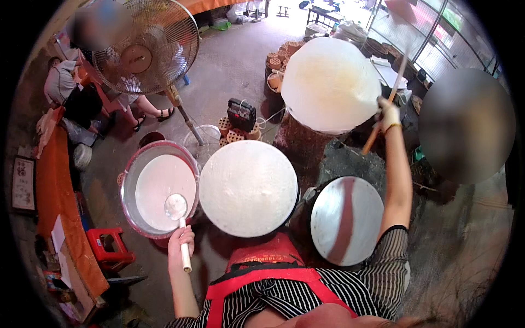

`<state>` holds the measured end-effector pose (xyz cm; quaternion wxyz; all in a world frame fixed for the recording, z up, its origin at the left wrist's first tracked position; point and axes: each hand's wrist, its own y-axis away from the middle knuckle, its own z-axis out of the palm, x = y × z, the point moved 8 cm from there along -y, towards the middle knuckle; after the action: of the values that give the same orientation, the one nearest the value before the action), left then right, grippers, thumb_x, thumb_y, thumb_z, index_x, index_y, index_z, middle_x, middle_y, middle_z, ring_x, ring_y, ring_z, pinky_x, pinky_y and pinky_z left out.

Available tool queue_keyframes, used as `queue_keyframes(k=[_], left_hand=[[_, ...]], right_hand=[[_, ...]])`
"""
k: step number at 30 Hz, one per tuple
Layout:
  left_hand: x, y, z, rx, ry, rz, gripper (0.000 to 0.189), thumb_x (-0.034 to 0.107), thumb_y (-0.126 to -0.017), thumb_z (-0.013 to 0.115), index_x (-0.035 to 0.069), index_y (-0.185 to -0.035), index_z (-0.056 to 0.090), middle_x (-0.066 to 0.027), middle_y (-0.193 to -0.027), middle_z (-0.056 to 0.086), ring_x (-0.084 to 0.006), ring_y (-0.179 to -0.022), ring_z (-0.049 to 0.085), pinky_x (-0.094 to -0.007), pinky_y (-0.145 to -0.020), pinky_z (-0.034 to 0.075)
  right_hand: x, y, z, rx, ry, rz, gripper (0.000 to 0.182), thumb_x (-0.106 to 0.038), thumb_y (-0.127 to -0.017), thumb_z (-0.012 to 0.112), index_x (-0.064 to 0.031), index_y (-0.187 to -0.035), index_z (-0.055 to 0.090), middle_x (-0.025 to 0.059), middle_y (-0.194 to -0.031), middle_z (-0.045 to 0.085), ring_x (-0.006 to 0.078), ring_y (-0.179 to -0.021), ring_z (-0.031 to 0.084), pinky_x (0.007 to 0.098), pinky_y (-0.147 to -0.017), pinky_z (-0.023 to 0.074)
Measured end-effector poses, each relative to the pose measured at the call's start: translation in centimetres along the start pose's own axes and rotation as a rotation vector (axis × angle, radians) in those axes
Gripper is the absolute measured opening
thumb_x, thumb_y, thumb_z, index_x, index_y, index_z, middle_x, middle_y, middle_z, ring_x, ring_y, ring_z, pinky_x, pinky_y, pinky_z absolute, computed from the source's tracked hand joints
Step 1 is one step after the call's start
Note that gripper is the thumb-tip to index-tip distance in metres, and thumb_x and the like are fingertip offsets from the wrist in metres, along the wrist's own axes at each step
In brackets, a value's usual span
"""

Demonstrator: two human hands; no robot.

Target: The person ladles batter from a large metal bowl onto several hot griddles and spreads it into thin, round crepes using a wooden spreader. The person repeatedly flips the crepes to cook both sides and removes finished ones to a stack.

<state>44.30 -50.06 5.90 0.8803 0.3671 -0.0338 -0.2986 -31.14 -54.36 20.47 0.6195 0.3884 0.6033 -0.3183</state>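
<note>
My left hand (pixel 180 242) is closed around the pale handle of a ladle (pixel 176 206), whose bowl is over the white batter (pixel 158 186) in a large basin (pixel 130 217). My right hand (pixel 389 116), in a whitish glove, grips a long wooden stick (pixel 371 140) at the right edge of a big round griddle covered by a thin pale sheet (pixel 330 84). Just right of the basin lies a round griddle with a whitish layer (pixel 248 188). Nearer my right arm is a round shiny metal lid or plate (pixel 346 221) that reflects a dark red band.
A standing fan (pixel 145 49) rises behind the basin. A black device (pixel 241 115) rests on perforated briquettes (pixel 234 136), with more briquettes (pixel 275 61) beside the far griddle. A red plastic stool (pixel 110 248) is at left, near an orange-covered table (pixel 61 192). People (pixel 65 82) are at upper left.
</note>
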Motion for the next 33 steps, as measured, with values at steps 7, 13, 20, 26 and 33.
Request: queue_keyframes(k=[7, 13, 20, 26, 33], left_hand=[[-1.1, 0.8, 1.0, -0.015, 0.092, 0.124, 0.008, 0.003, -0.090, 0.041, -0.004, -0.088, 0.040, -0.0018, -0.061, 0.038, -0.0065, -0.045, 0.036, -0.0182, -0.038, 0.036], [-2.1, 2.9, 2.0, -0.009, 0.147, 0.268, 0.011, 0.001, -0.089, 0.040, -0.008, -0.095, 0.038, -0.0023, -0.064, 0.038, -0.0069, -0.048, 0.037, -0.0188, -0.039, 0.037], [1.1, 3.9, 3.0, 0.011, 0.225, 0.303, 0.020, 0.008, -0.092, 0.042, -0.009, -0.102, 0.040, -0.0019, -0.065, 0.039, -0.0066, -0.048, 0.036, -0.0183, -0.039, 0.035], [17.8, 3.2, -4.4, 0.426, -0.770, 0.850, 0.028, 0.017, -0.092, 0.048, 0.001, -0.114, 0.051, -0.0035, -0.074, 0.053, -0.0060, -0.048, 0.043, -0.0176, -0.040, 0.034], [37.3, -8.5, -7.0, 0.221, -3.079, 0.887, 0.050, 0.006, -0.076, 0.049, 0.014, -0.126, 0.047, -0.0098, -0.078, 0.054, -0.0260, -0.073, 0.058, -0.0410, -0.065, 0.048]], right_hand=[[22.0, -5.8, 5.3, 0.261, -0.416, 0.313, 0.016, -0.018, -0.078, 0.064, -0.0050, -0.076, 0.056, 0.0041, -0.058, 0.051, 0.0196, -0.043, 0.045, 0.0344, -0.040, 0.0375], [28.1, -1.7, 6.9, 0.585, -0.319, 0.444, 0.039, -0.017, -0.077, 0.070, 0.0081, -0.103, 0.058, 0.0174, -0.097, 0.062, 0.0268, -0.076, 0.060, 0.0396, -0.069, 0.0484], [24.8, 2.3, 5.6, 0.511, -0.375, 0.216, 0.027, -0.027, -0.085, 0.057, -0.0009, -0.091, 0.057, 0.0041, -0.071, 0.054, 0.0171, -0.052, 0.047, 0.0332, -0.049, 0.0393], [18.9, 24.2, 15.1, -0.258, -0.300, 0.359, 0.020, -0.029, -0.089, 0.052, -0.0094, -0.087, 0.055, -0.0077, -0.053, 0.031, 0.0036, -0.038, 0.025, 0.0226, -0.035, 0.0215], [26.7, 53.0, 32.3, -0.866, 0.248, 0.365, 0.040, -0.019, -0.093, 0.041, 0.0004, -0.128, 0.041, 0.0037, -0.091, 0.055, 0.0101, -0.065, 0.048, 0.0239, -0.059, 0.0430]])
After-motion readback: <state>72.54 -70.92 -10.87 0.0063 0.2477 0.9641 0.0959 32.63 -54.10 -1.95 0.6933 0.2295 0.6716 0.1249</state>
